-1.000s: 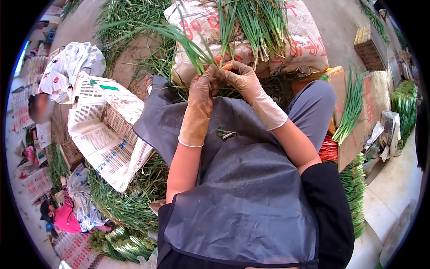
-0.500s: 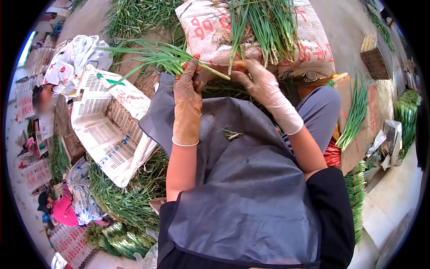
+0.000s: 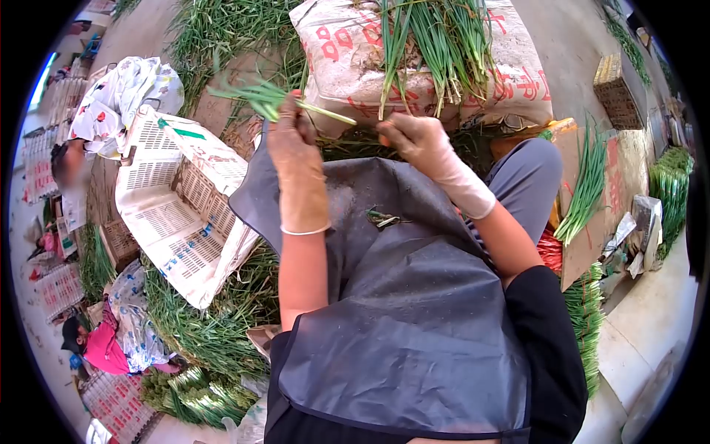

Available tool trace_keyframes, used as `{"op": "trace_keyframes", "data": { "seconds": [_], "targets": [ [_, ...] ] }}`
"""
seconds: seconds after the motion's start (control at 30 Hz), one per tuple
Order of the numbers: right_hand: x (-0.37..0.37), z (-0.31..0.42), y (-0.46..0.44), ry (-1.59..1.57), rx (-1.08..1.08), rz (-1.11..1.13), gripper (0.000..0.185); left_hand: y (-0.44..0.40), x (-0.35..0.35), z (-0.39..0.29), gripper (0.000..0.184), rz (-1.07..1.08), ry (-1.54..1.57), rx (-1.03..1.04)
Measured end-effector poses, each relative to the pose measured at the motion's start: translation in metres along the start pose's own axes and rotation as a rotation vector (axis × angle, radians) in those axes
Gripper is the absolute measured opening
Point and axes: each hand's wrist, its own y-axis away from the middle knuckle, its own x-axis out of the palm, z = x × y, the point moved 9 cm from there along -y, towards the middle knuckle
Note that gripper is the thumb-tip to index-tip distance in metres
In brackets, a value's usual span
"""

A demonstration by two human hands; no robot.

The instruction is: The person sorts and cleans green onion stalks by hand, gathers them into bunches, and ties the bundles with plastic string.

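My left hand point(image 3: 291, 137), in a stained glove, is closed round a few green stalks point(image 3: 329, 115); their pale ends point right and the leaves spread left, blurred. To the right, my right hand point(image 3: 411, 139) has its fingers pressed together near the stalk ends, with a small gap between. Whether it holds anything is too small to tell. Beyond both hands, a bunch of green stalks point(image 3: 444, 52) lies on a white sack with red print point(image 3: 344, 81). Small green scraps point(image 3: 384, 219) rest on the dark apron point(image 3: 414, 311).
A white crate point(image 3: 159, 192) stands to the left beside heaps of green leaves point(image 3: 207, 325). On the right, another bunch point(image 3: 584, 185) lies on cardboard point(image 3: 577, 251). A person in pink point(image 3: 106, 348) is at the lower left, another person point(image 3: 68, 163) above.
Over the last second my hands moved apart, and the stalks in my left hand turned sideways. Since the middle frame, my left hand shifted left and my right hand's fingers came together.
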Motion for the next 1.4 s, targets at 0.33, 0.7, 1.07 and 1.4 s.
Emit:
{"op": "trace_keyframes", "data": {
  "seconds": [0.33,0.7,1.07,1.4],
  "targets": [
    [0.025,0.032,-0.036,-0.403,0.0,0.072,0.024,0.016,0.026,0.013,0.024,0.339,-0.268,-0.05],
    [0.012,-0.027,-0.011,-0.089,0.086,0.086,0.02,-0.002,-0.012,-0.013,0.016,-0.027,0.004,0.003],
    [0.065,0.036,-0.029,0.514,-0.225,-0.07,0.02,0.029,-0.003,0.029,0.01,0.055,-0.296,-0.109],
    [0.009,-0.091,-0.052,0.401,0.445,-0.11,0.036,-0.012,-0.01,0.001,0.022,0.216,-0.17,-0.076]
  ]
}}
